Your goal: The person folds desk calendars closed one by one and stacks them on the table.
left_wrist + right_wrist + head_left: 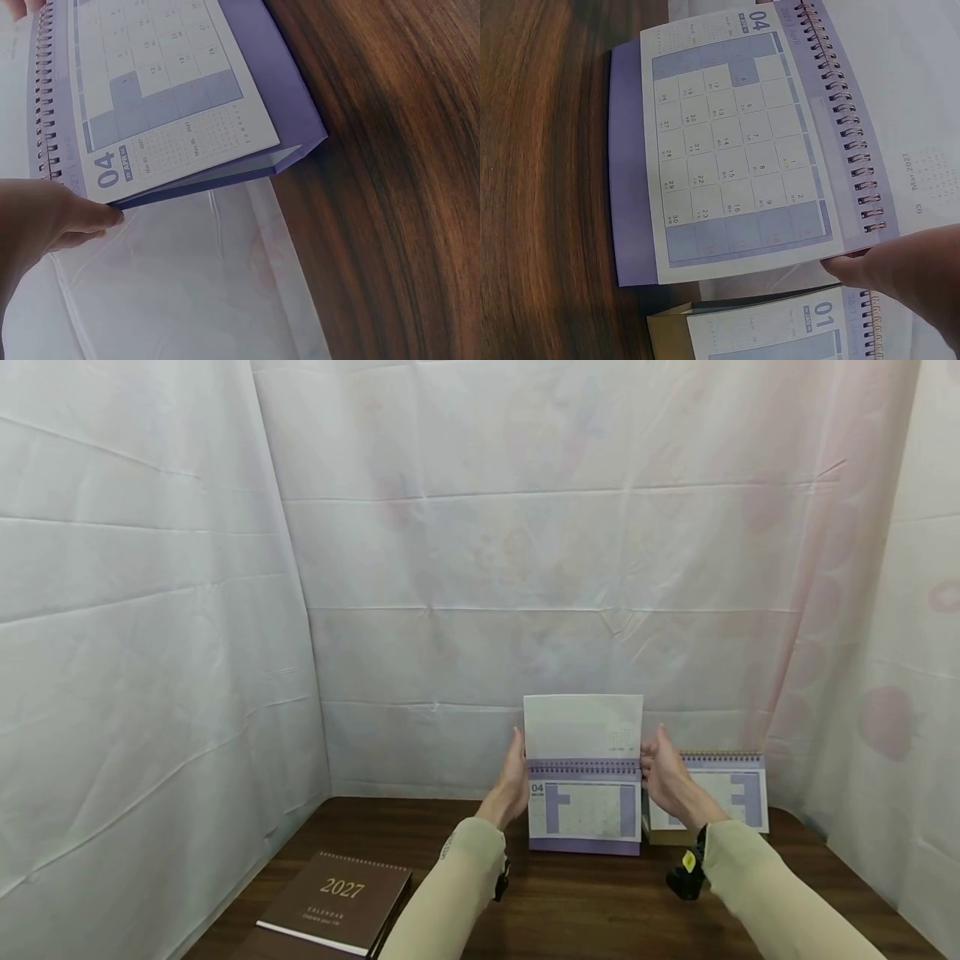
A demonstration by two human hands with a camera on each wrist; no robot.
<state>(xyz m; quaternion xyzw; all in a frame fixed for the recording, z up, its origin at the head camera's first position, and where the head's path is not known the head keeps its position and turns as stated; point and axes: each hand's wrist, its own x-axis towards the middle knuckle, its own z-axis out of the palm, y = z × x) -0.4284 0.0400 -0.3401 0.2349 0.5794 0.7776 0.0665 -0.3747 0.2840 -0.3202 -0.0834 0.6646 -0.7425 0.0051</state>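
A purple spiral desk calendar (pixel 585 810) stands on the table, its "04" page facing me and a white sheet (pixel 583 722) upright above the rings. My left hand (pixel 512 782) holds its left edge near the rings; the left wrist view shows the fingertips (pixel 109 217) right at that edge. On the opposite side, my right hand (pixel 667 777) holds the right edge at ring height. A fingertip (pixel 840 264) meets the edge in the right wrist view, while the other fingers are largely hidden. The front of the purple base rests close to the tabletop.
A second desk calendar (pixel 712 797), showing "01" in the right wrist view, stands right behind my right hand. A brown 2027 calendar (pixel 337 897) lies at the front left of the dark wooden table (pixel 585 902). White cloth (pixel 465 568) hangs behind and at both sides.
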